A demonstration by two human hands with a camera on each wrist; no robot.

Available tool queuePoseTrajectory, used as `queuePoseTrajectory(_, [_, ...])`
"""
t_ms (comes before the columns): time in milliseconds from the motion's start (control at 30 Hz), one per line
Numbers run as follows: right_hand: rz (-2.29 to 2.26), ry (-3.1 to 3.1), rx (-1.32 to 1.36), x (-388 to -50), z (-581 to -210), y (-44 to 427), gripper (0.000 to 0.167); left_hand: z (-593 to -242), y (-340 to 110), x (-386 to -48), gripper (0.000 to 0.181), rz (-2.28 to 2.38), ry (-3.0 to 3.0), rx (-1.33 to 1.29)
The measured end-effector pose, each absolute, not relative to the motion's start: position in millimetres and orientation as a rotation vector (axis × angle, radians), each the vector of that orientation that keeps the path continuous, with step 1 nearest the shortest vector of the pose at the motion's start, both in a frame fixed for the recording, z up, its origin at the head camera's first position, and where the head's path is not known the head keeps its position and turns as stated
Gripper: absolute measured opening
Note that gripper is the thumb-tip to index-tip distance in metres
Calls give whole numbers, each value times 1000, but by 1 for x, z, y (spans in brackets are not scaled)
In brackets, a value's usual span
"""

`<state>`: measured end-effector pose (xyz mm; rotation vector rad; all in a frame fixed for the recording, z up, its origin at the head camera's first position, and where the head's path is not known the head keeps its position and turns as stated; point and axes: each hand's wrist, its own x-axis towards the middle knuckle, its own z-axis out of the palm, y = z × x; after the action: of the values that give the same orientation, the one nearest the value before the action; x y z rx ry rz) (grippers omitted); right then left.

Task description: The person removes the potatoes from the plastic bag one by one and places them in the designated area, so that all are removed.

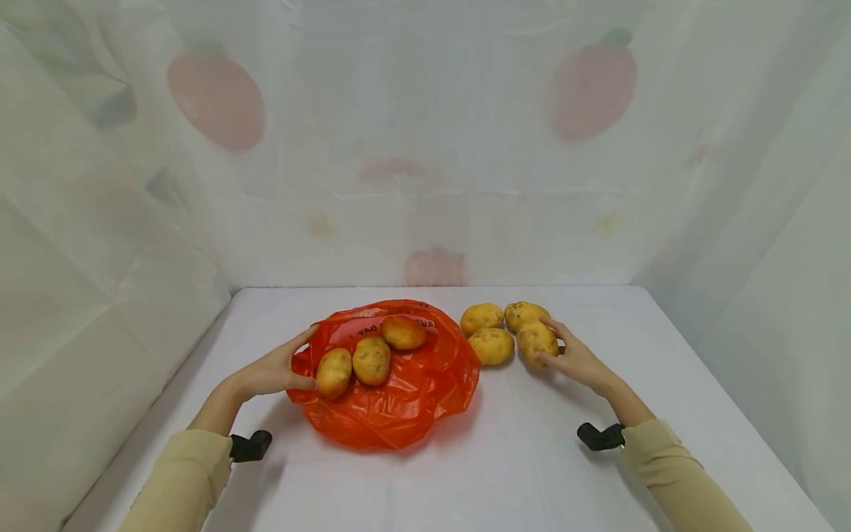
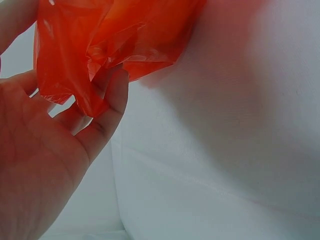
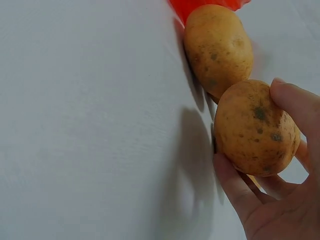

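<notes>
A red plastic bag lies spread on the table with several potatoes showing in its opening, one of them in the middle. My left hand holds the bag's left edge; in the left wrist view the fingers of that hand are curled around the crumpled red plastic. To the right of the bag, my right hand grips a potato between thumb and fingers. The right wrist view shows this potato in the hand, beside another potato.
Right of the bag, three other potatoes lie close together: one at the back left, one at the back right and one in front. A white cloth covers the table, and pale printed curtains hang behind and at both sides.
</notes>
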<state>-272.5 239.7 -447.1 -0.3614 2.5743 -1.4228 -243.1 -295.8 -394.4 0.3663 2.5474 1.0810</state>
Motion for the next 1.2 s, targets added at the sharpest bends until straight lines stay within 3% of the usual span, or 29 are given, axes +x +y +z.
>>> queuePoseTrajectory(1200, [-1325,2592,-351,-271,-455,239,75,-396,-296,-243,100,1086,2552,380])
